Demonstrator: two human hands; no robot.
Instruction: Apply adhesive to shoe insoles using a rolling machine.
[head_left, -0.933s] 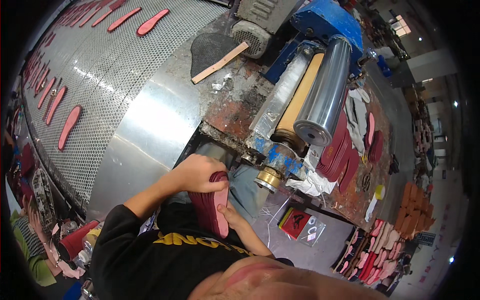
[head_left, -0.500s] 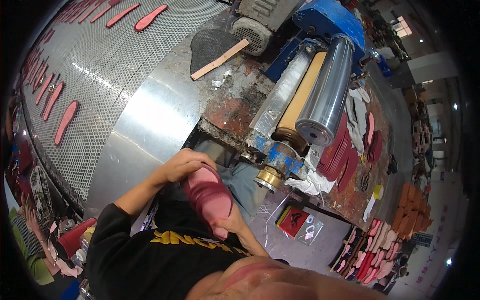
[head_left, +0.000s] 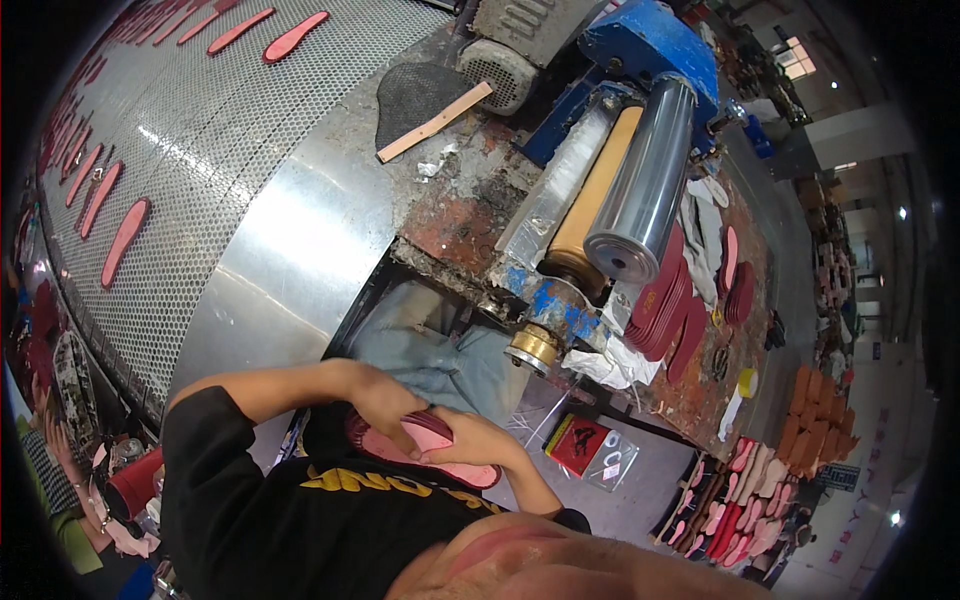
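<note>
Both hands, left (head_left: 385,400) and right (head_left: 480,440), grip a stack of pink insoles (head_left: 425,450) at the lap, below the rollers (head_left: 620,180). Loose grip could let the insoles fan out and slip to the floor.

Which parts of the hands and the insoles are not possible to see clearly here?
Head view only:
- Pink insoles: count unclear; stacked, covered by both hands.
- Left hand: fingertips hidden behind the stack.
- Right hand: palm side hidden.
- Red insoles beside the roller: too small to count.
</note>
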